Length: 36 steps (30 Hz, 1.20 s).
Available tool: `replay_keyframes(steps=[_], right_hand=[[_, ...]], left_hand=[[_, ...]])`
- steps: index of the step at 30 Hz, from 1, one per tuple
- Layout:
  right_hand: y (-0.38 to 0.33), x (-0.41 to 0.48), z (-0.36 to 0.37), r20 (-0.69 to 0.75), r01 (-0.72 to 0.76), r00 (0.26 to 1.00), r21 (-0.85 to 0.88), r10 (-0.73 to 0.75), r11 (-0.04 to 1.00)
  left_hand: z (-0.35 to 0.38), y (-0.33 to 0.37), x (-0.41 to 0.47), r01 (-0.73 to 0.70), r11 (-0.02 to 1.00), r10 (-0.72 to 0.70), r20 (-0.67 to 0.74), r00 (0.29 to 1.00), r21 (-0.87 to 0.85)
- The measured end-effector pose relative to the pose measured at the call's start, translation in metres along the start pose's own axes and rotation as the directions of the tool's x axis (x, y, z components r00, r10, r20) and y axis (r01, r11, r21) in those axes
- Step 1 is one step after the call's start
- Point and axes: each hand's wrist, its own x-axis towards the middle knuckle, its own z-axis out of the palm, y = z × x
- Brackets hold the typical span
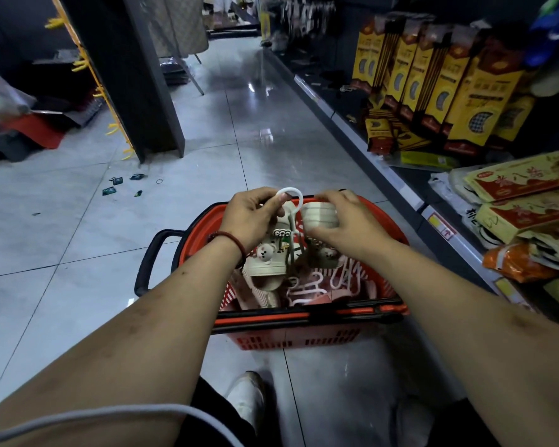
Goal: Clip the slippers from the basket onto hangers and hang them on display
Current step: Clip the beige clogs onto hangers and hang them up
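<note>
Aisle floor [78, 221]: seen from the head camera, grey shiny tiles with wide free room on the left and ahead of the basket.
Shelf [384, 162]: its long edge runs along the right side, near the basket, with yellow boxes [439, 91] stacked above.
Pillar [149, 75]: dark, stands far left, well apart from the hands.
Basket [304, 341]: red, on the floor between both forearms; its black handle [149, 262] sticks out to the left.
Left hand [252, 217]: above the basket, fingers curled, pinching the white hanger [292, 193] near its round hook.
Right hand [346, 221]: just beside the left one, fingers curled round the cream slipper [320, 214], which touches the hanger.
Second slipper [265, 253]: cream, with a bear figure, hangs under the left hand, over the basket.
Spare hangers [307, 288]: pale pink, lying inside the basket.
Hard to make out: the hanger's clips are hidden behind the slippers and fingers; I cannot tell whether either slipper is clipped.
</note>
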Motion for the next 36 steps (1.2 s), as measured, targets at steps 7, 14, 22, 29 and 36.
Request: replay_keyframes(steps=[7,14,22,29,36], right_hand=[[-0.014,0.009,0.002,-0.226,0.138,0.963,-0.059,-0.148,0.989],[-0.019,0.018,0.003,-0.071,0.112,0.992,0.144,-0.102,0.983],[-0.025,0.004,0.004,-0.12,0.064,0.991,0.0,-0.063,0.998],[-0.016,0.004,-0.006,-0.264,-0.031,0.963,0.094,0.055,0.995],[-0.023,0.004,-0.013,-0.306,-0.01,0.951,0.141,0.053,0.99]], left_hand=[[0.001,0.008,-0.005,-0.004,0.998,0.006,0.024,1.0,-0.057],[-0.003,0.013,-0.005,0.013,0.99,-0.018,-0.032,0.999,-0.143],[0.005,0.016,-0.011,-0.012,0.993,0.021,-0.073,0.997,0.121],[0.014,0.015,-0.022,-0.091,0.831,0.038,0.108,0.993,0.549],[0.022,0.022,-0.024,0.013,0.76,-0.076,0.069,0.995,0.65]])
